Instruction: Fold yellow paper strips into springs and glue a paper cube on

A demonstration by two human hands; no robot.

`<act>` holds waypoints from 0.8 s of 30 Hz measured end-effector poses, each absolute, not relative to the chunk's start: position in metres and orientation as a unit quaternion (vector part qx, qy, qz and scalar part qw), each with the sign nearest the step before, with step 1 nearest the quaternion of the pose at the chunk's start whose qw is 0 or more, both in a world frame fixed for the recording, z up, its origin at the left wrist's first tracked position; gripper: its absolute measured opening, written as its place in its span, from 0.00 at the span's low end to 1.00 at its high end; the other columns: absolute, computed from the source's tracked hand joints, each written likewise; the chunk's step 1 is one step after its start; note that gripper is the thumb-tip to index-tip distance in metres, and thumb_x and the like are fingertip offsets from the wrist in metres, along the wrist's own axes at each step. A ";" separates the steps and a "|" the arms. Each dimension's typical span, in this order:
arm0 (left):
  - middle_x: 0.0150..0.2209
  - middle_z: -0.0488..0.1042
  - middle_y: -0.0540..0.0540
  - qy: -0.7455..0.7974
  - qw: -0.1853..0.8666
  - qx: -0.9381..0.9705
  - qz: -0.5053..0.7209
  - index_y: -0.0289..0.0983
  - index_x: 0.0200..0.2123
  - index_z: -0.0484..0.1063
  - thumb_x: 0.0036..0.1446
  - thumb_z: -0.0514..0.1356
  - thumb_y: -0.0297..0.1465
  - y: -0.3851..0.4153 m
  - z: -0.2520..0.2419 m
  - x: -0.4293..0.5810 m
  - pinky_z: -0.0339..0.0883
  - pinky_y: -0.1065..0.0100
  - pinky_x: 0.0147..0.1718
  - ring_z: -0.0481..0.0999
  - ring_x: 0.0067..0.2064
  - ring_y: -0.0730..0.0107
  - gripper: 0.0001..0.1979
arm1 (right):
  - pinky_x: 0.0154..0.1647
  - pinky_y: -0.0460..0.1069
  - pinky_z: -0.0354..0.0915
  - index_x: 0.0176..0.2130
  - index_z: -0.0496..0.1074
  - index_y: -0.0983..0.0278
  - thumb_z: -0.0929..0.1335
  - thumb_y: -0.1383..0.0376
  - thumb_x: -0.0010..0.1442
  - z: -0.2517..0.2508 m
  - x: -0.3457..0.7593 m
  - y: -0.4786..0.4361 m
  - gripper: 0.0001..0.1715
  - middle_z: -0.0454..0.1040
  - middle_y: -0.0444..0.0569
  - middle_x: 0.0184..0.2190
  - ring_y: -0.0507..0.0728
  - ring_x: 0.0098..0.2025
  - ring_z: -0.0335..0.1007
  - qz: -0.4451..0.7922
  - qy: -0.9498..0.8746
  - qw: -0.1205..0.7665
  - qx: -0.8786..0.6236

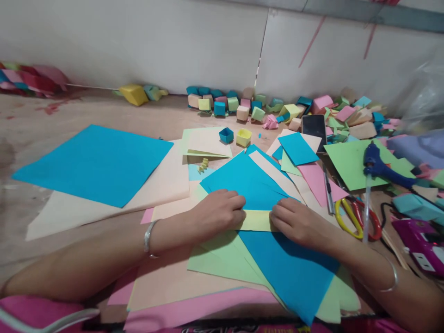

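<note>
Two hands work on one yellow paper strip, which lies crosswise over blue paper point(287, 263) at the centre of the worktop. The left hand point(222, 210) has its fingers curled onto the strip's left end; the right hand point(298, 222) grips the right end in the same way. The hands are apart, with the middle of the yellow paper strip point(257, 220) exposed between them; whether either thumb is beneath the paper cannot be told. For good control, apply equal pressure at both ends and keep the long edges parallel, since uneven pull is likely to skew or buckle the strip. If a crease is made, align the edges first, then press outward from the middle. Use the blue paper as a backing, but take care that it does not slide on the green sheet point(222, 263) below. Avoid catching the loose peach strip point(274, 173) just beyond the right hand. Keep the right forearm off the scissor handles point(355, 221) and the glue gun point(378, 164), both lying to the right. A small blue box point(226, 135) and a yellow box point(243, 137) stand farther back.
</note>
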State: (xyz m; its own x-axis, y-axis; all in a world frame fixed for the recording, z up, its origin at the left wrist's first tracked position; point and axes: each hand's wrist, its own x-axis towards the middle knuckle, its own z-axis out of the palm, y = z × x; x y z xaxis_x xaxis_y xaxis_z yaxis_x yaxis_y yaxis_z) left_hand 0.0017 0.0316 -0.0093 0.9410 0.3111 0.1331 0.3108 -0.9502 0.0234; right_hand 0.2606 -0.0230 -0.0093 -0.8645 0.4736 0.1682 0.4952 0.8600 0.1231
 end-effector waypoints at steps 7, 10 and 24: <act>0.30 0.67 0.47 0.162 -0.002 0.986 0.046 0.36 0.33 0.72 0.62 0.56 0.26 0.028 -0.002 0.003 0.43 0.62 0.24 0.62 0.31 0.66 0.06 | 0.35 0.54 0.54 0.32 0.72 0.68 0.62 0.73 0.65 -0.008 0.261 -0.025 0.12 0.69 0.53 0.32 0.57 0.34 0.58 -0.066 -0.963 0.053 -0.254; 0.29 0.67 0.47 0.163 -0.008 0.986 0.043 0.36 0.34 0.72 0.62 0.57 0.26 0.027 0.003 0.004 0.43 0.61 0.25 0.62 0.32 0.65 0.06 | 0.35 0.54 0.56 0.32 0.72 0.69 0.62 0.73 0.64 -0.007 0.261 -0.026 0.12 0.70 0.54 0.33 0.58 0.35 0.60 -0.069 -0.963 0.045 -0.255; 0.29 0.67 0.46 0.173 -0.013 0.984 0.034 0.35 0.31 0.68 0.60 0.56 0.27 0.007 0.016 0.005 0.44 0.61 0.27 0.60 0.31 0.63 0.04 | 0.36 0.53 0.59 0.44 0.72 0.71 0.59 0.72 0.66 0.001 0.266 -0.030 0.15 0.70 0.55 0.32 0.59 0.35 0.62 0.005 -0.943 0.043 -0.329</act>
State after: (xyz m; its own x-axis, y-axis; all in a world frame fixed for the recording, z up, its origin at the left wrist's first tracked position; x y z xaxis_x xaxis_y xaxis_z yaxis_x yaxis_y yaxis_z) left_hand 0.0045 0.0074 0.0164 0.9378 0.3398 0.0713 0.3416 -0.9397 -0.0144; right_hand 0.2655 -0.0300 0.0013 -0.7796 0.6215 0.0773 0.6206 0.7832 -0.0383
